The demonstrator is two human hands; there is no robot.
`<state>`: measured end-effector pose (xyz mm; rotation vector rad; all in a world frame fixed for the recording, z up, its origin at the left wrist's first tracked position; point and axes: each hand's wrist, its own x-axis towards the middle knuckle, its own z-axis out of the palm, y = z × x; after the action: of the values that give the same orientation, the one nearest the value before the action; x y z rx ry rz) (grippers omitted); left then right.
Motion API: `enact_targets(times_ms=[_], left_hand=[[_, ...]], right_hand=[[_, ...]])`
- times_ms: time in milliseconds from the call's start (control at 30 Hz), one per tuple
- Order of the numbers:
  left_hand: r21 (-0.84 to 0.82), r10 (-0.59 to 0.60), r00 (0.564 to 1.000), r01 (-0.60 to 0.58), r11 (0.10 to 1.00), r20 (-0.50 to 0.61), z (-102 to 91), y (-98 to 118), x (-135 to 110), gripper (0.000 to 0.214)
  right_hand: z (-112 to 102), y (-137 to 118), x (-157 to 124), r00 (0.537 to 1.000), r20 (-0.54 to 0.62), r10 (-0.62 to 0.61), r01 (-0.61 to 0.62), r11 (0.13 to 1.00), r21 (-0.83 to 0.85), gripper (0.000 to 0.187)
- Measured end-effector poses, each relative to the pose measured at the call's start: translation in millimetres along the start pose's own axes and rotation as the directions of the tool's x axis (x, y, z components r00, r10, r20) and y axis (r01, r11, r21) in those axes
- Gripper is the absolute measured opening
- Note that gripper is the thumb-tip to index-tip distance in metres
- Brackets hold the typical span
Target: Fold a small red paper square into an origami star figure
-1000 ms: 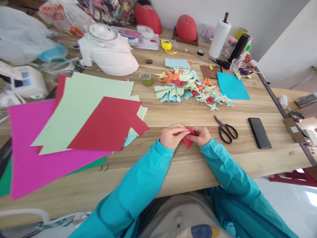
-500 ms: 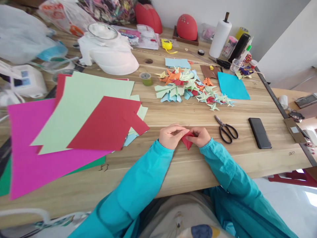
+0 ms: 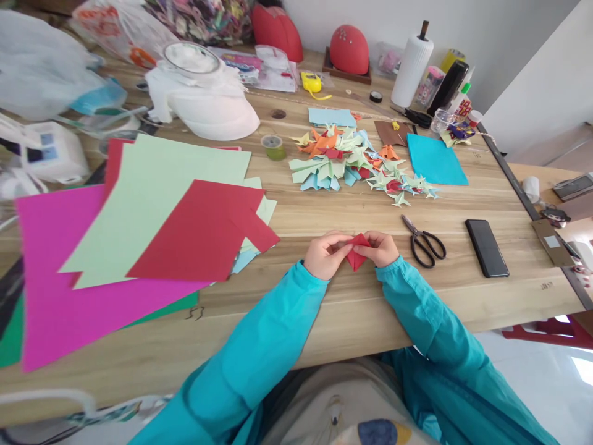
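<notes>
A small folded red paper piece (image 3: 356,254) sits between my two hands at the near middle of the wooden table (image 3: 352,321). My left hand (image 3: 325,254) pinches its left side with curled fingers. My right hand (image 3: 382,248) pinches its right side. Both arms wear teal sleeves. Black-handled scissors (image 3: 424,242) lie just right of my right hand, and a black phone (image 3: 487,248) lies further right.
Large sheets of red (image 3: 199,232), pale green (image 3: 152,198) and magenta (image 3: 60,290) paper spread at left. A pile of folded paper shapes (image 3: 356,167) lies behind my hands, beside a blue sheet (image 3: 435,162). Bags, a white object (image 3: 208,105), a paper towel roll (image 3: 410,67) and bottles crowd the back.
Both hands shifted slightly up and right with the red paper, and the fold now stands a bit higher between the fingers.
</notes>
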<state>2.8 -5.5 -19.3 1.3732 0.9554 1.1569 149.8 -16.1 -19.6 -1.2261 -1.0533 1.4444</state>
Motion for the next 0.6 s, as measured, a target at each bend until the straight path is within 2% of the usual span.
enact_targets(times_ms=[233, 333, 433, 600], left_hand=[[-0.103, -0.152, 0.975, 0.137, 0.985, -0.160, -5.1, -7.9, 4.4, 0.028], [-0.156, -0.187, 0.958, 0.155, 0.976, -0.216, -6.9, -11.0, 6.4, 0.030], [-0.160, -0.202, 0.957, 0.170, 0.972, -0.207, -6.8, -10.2, 6.6, 0.030], [-0.089, -0.150, 0.970, 0.135, 0.987, -0.193, -5.7, -2.4, 5.0, 0.026]], right_hand=[[-3.0, 1.9, 1.2, 0.999, -0.013, 0.030, -0.028, 0.989, 0.143, 0.046], [-5.1, 2.6, 4.3, 0.997, -0.022, 0.072, -0.068, 0.984, 0.167, 0.047], [-4.7, 1.7, 4.3, 0.997, -0.034, 0.073, -0.067, 0.988, 0.138, 0.044], [-2.8, -1.1, 1.1, 0.998, 0.006, 0.066, -0.066, 0.993, 0.093, 0.044]])
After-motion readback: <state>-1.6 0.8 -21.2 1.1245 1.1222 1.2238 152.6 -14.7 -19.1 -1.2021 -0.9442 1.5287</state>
